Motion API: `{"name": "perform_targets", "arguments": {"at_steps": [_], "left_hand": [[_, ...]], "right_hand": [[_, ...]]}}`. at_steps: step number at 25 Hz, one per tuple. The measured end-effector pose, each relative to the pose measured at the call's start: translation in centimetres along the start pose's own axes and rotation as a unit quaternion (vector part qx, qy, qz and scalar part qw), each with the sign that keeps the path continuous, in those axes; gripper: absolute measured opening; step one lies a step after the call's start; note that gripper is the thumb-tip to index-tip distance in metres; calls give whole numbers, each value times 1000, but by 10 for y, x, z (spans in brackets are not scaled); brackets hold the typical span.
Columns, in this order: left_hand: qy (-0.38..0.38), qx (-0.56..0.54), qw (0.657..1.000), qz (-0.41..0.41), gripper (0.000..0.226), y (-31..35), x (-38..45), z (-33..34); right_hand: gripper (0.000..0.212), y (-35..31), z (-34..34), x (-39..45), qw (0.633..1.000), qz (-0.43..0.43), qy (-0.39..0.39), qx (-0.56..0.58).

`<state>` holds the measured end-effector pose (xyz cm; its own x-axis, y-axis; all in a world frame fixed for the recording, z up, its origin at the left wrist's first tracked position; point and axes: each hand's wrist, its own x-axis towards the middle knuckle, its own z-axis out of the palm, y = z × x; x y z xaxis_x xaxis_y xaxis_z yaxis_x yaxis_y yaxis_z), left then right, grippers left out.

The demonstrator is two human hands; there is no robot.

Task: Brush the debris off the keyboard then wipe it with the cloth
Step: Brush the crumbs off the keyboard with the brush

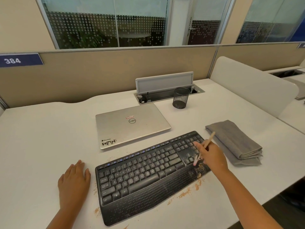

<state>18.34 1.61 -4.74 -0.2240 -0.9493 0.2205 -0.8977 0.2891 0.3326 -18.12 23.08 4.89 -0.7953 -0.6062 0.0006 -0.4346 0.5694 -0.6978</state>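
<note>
Brushing under way on the keyboard's right end; wiping not begun.

The desk point(41, 129) carries the keyboard point(145, 176) near its front edge, crumbs scattered round it; the folded cloth point(234, 142) lies untouched toward the right edge. Left hand point(74, 182) rests flat, fingers straight; right hand point(212, 156) pinches the brush point(208, 142) over remaining debris point(200, 167).

head view looks forward and down, close over the desk point(49, 129).
</note>
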Motion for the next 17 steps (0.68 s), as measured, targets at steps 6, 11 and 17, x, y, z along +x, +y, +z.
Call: {"name": "perform_targets", "arguments": {"at_steps": [6,11,17], "left_hand": [[11,9,1000,3,33,-3,2,6],[12,7,1000,3,33,0,0,2],[3,8,1000,-3,34,1,-1,0]], "right_hand": [[43,8,-4,1,995,34,18,91],[48,10,6,-5,988,21,4,152],[54,9,-3,5,999,1,33,3]]}}
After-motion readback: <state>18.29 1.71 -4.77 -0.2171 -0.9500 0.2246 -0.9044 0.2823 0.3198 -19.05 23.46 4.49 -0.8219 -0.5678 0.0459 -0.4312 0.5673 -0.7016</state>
